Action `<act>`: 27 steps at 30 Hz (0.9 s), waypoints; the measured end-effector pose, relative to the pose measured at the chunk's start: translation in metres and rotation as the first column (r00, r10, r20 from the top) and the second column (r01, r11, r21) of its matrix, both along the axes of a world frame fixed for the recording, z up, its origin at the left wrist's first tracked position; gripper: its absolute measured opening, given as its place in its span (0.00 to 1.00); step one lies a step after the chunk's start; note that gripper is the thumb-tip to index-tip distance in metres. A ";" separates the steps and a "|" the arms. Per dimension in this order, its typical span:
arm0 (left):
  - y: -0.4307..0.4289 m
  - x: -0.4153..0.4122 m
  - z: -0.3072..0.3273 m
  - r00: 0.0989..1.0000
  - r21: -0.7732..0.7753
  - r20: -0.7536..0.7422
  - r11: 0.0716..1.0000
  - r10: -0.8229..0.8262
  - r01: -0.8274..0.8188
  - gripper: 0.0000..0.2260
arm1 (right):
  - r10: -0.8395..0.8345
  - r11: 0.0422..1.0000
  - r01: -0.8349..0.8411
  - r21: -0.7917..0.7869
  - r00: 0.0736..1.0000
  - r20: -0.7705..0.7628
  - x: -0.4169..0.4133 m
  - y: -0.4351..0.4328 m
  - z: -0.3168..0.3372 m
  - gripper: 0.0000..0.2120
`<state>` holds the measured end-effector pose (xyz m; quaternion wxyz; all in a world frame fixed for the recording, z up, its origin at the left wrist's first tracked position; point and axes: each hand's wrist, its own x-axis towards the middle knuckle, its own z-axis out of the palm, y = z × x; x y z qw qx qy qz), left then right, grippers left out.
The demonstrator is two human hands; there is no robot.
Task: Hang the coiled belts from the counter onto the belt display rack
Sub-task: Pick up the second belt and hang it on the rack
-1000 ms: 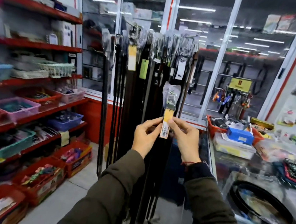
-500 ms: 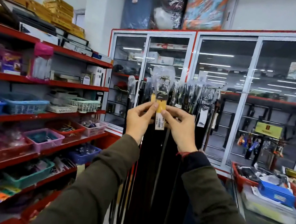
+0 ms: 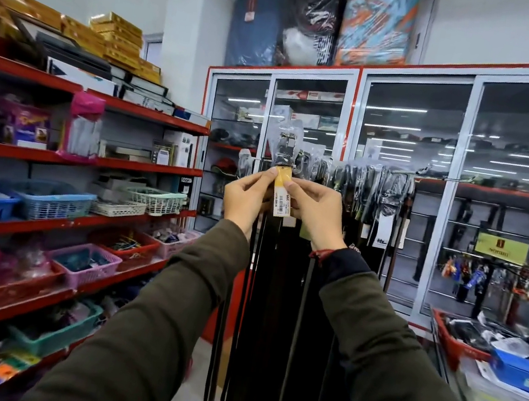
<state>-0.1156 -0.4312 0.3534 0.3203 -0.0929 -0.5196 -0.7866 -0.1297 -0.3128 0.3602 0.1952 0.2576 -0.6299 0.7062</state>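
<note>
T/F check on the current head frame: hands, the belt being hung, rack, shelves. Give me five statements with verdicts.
1. Both hands hold the same belt just below its buckle. True: the left hand and right hand pinch the belt at its yellow tag.
2. The buckle is bare metal with no wrapping. False: the buckle sits inside clear plastic.
3. Many dark belts hang on the belt display rack. True.
4. The shelves on the left are blue. False: the shelves are red; only some baskets on them are blue.
5. The left hand is empty and hangs by the person's side. False: it is raised with a grip on the tag.
</note>
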 end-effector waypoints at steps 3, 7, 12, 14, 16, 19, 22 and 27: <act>-0.002 -0.010 0.002 0.999 -0.015 0.049 1.000 -0.017 0.018 0.14 | -0.012 0.999 0.013 -0.038 1.000 0.014 -0.005 -0.002 -0.002 0.11; 0.000 -0.017 -0.004 0.994 -0.048 0.094 0.997 -0.051 0.056 0.13 | -0.047 0.999 0.048 -0.008 0.997 0.067 -0.020 -0.002 -0.011 0.09; 0.003 -0.036 -0.018 0.985 -0.187 0.051 0.970 0.164 -0.152 0.13 | -0.155 0.986 0.152 0.069 0.987 0.043 -0.038 -0.002 -0.029 0.11; 0.010 -0.033 -0.030 0.957 -0.275 -0.025 0.919 0.288 -0.284 0.15 | -0.281 0.949 0.287 0.134 0.958 -0.059 -0.035 0.001 -0.039 0.11; 0.022 -0.026 -0.045 0.918 -0.335 -0.140 0.855 0.371 -0.397 0.19 | -0.389 0.894 0.415 0.171 0.906 -0.165 -0.025 0.010 -0.054 0.11; 0.043 -0.023 -0.081 0.841 -0.498 -0.247 0.681 0.481 -0.536 0.25 | -0.479 0.838 0.520 0.163 0.846 -0.235 -0.012 0.031 -0.085 0.13; 0.067 -0.023 -0.120 0.784 -0.652 -0.332 0.472 0.525 -0.593 0.28 | -0.557 0.767 0.611 0.196 0.785 -0.272 -0.008 0.059 -0.126 0.16; 0.134 -0.014 -0.185 0.887 -0.735 -0.298 0.508 0.351 -0.448 0.28 | -0.694 0.616 0.731 0.295 0.680 -0.235 0.002 0.125 -0.191 0.21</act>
